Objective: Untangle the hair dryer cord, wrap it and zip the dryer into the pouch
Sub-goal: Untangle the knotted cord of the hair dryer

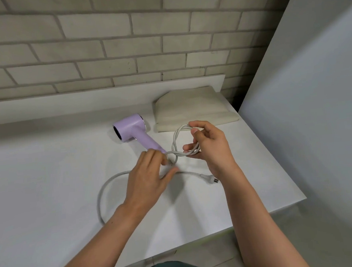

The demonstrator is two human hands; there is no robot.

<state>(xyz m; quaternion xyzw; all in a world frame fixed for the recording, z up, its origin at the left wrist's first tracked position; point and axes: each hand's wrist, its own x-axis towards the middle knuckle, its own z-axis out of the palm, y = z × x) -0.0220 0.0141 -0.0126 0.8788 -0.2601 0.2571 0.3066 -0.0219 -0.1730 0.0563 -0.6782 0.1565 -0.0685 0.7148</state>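
While the right grip (205, 145) curls round the coiled cord (174, 142), the left grip (150, 175) pinches its crossing — the slack (99, 202) arcs leftward, nearer that hand.

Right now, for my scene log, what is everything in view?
hair dryer: 1, lilac, lying on table, left of pouch.
cord: 1, pale grey, coils in right hand, rest looping on table.
plug: 1, white, on table by right wrist.
pouch: 1, beige, back right of table.
table: 1, white, before wall.
brick wall: 1, grey-beige, behind table.
left hand: 1, pinches cord near dryer handle.
right hand: 1, fingers hold cord coils.
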